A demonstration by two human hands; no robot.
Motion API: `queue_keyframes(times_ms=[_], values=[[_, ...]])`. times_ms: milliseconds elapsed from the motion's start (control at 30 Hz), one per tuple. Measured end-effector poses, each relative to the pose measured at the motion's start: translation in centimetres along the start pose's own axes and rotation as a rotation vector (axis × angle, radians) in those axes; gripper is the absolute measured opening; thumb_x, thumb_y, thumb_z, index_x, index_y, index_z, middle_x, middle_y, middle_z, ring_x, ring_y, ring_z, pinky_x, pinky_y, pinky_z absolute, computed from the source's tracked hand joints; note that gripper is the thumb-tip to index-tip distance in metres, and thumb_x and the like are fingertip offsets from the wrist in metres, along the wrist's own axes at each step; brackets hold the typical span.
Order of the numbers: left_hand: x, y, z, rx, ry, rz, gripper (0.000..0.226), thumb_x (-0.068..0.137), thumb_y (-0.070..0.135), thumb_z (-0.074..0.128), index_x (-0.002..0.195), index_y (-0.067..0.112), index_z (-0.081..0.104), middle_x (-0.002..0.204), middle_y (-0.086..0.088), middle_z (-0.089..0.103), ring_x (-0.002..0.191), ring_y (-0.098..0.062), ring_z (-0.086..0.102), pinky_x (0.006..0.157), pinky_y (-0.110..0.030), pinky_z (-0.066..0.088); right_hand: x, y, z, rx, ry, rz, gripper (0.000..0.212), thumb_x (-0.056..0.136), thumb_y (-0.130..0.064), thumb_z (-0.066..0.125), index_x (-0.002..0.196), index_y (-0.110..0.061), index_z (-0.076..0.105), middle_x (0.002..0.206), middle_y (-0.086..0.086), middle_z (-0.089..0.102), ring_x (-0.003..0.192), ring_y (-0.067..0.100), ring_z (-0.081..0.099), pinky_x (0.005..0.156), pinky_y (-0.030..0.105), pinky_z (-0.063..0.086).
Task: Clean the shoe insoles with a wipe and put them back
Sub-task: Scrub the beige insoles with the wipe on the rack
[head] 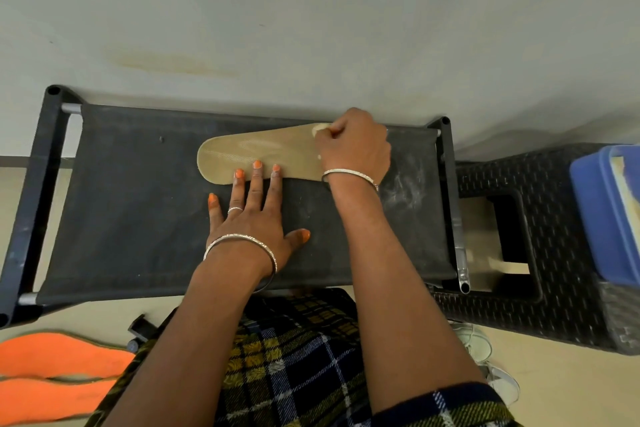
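— Where is the insole?

— The tan insole [263,149] lies flat on the dark fabric worktop [138,218], lengthwise, towards its far edge, with its rounded end pointing left.

— And the hands?

— The left hand [254,222] lies spread, palm down on the worktop. Its fingers [257,180] are straight and wide, and three fingertips press on the near edge of the insole. The little finger and thumb rest on the fabric alone.

— The right one?

— The right hand [353,146] sits over the right end of the insole, its fingers curled tight round a small pale wipe [320,130]. A bit of the wipe pokes out on the hand's left side, touching the insole.

— Anything else about?

— Two orange insoles [59,354] lie side by side on the floor [561,392], at the lower left, just beside the person's checked garment [294,357]. Pale shoes [485,347] stand on the floor at the right, partly hidden behind the right forearm. A dark wicker stool [561,305] stands right of the worktop, and a blue box [609,211] rests on it at the picture's edge. Each wrist wears a thin bangle [349,175].
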State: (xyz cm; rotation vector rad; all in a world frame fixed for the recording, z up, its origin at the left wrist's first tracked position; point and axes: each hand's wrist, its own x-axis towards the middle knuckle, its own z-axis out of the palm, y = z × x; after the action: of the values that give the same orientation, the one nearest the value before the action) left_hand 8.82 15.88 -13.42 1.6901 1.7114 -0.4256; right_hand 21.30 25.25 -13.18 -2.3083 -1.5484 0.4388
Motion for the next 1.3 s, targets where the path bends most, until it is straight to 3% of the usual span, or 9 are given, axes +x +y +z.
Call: queue_keyframes(times_ms=[133, 400, 633, 800, 900, 1067, 1133, 1300], values=[[0.1, 0.0, 0.1, 0.010, -0.002, -0.004, 0.099, 0.093, 0.068, 0.038, 0.148, 0.028, -0.034, 0.155, -0.001, -0.039, 0.146, -0.028, -0.029, 0.119, -0.056, -0.007, 0.6, 1.4, -0.5, 0.052, 0.074, 0.161, 0.013, 0.083, -0.028, 0.063, 0.088, -0.016, 0.066, 0.093, 0.006, 0.069, 0.087, 0.033, 0.066, 0.063, 0.028, 0.042], [0.1, 0.1, 0.2, 0.021, -0.005, -0.010, 0.099, 0.093, 0.069, 0.037, 0.148, 0.027, -0.034, 0.155, -0.001, -0.040, 0.146, -0.028, -0.029, 0.118, -0.056, -0.008, -0.6, -0.9, 0.8, 0.164, -0.141, -0.118, 0.007, 0.082, -0.027, 0.071, 0.080, -0.020, 0.071, 0.079, -0.004, 0.072, 0.077, 0.018, 0.067, 0.068, 0.032, 0.053], [0.2, 0.1, 0.2, 0.022, -0.004, -0.009, 0.101, 0.092, 0.069, 0.038, 0.148, 0.027, -0.035, 0.155, -0.002, -0.039, 0.146, -0.029, -0.029, 0.118, -0.055, -0.007, 0.6, 1.4, -0.3, 0.063, 0.041, 0.159, 0.013, 0.082, -0.028, 0.062, 0.084, -0.016, 0.066, 0.088, 0.005, 0.069, 0.083, 0.030, 0.066, 0.062, 0.027, 0.043], [0.2, 0.1, 0.3, 0.020, 0.001, -0.010, 0.100, 0.093, 0.069, 0.038, 0.148, 0.028, -0.034, 0.155, -0.001, -0.040, 0.146, -0.028, -0.029, 0.118, -0.055, -0.007, -0.5, -0.6, 0.6, 0.140, -0.121, -0.097, 0.007, 0.084, -0.023, 0.067, 0.082, -0.016, 0.069, 0.081, -0.001, 0.071, 0.079, 0.020, 0.064, 0.065, 0.028, 0.046], [0.2, 0.0, 0.3, 0.024, 0.004, -0.008, 0.099, 0.093, 0.070, 0.037, 0.148, 0.028, -0.034, 0.155, -0.001, -0.040, 0.146, -0.028, -0.030, 0.118, -0.056, -0.007, -0.8, -1.1, 0.9, 0.142, -0.166, -0.141, 0.007, 0.083, -0.026, 0.069, 0.081, -0.019, 0.069, 0.079, -0.003, 0.071, 0.078, 0.020, 0.066, 0.067, 0.033, 0.053], [0.2, -0.1, 0.2, 0.022, 0.000, -0.001, 0.100, 0.092, 0.069, 0.038, 0.148, 0.028, -0.034, 0.155, -0.002, -0.040, 0.146, -0.028, -0.029, 0.119, -0.056, -0.007, 0.7, 1.1, -0.6, 0.045, 0.023, 0.121, 0.011, 0.084, -0.028, 0.065, 0.090, -0.019, 0.066, 0.095, 0.005, 0.069, 0.088, 0.032, 0.066, 0.064, 0.029, 0.043], [0.2, 0.0, 0.2, 0.019, -0.001, -0.003, 0.100, 0.092, 0.069, 0.038, 0.148, 0.028, -0.034, 0.155, -0.002, -0.040, 0.146, -0.028, -0.029, 0.119, -0.056, -0.007, 0.8, 1.5, -0.8, 0.059, 0.051, 0.166, 0.011, 0.084, -0.027, 0.065, 0.089, -0.017, 0.065, 0.095, 0.006, 0.069, 0.089, 0.033, 0.066, 0.065, 0.030, 0.046], [0.2, 0.2, 0.2, 0.024, 0.000, -0.011, 0.100, 0.093, 0.069, 0.038, 0.149, 0.027, -0.034, 0.155, -0.002, -0.040, 0.146, -0.028, -0.029, 0.119, -0.056, -0.007, -0.2, -0.4, 0.4, 0.103, -0.090, -0.021, 0.008, 0.084, -0.023, 0.067, 0.085, -0.016, 0.071, 0.088, 0.003, 0.073, 0.087, 0.025, 0.067, 0.073, 0.031, 0.051]])
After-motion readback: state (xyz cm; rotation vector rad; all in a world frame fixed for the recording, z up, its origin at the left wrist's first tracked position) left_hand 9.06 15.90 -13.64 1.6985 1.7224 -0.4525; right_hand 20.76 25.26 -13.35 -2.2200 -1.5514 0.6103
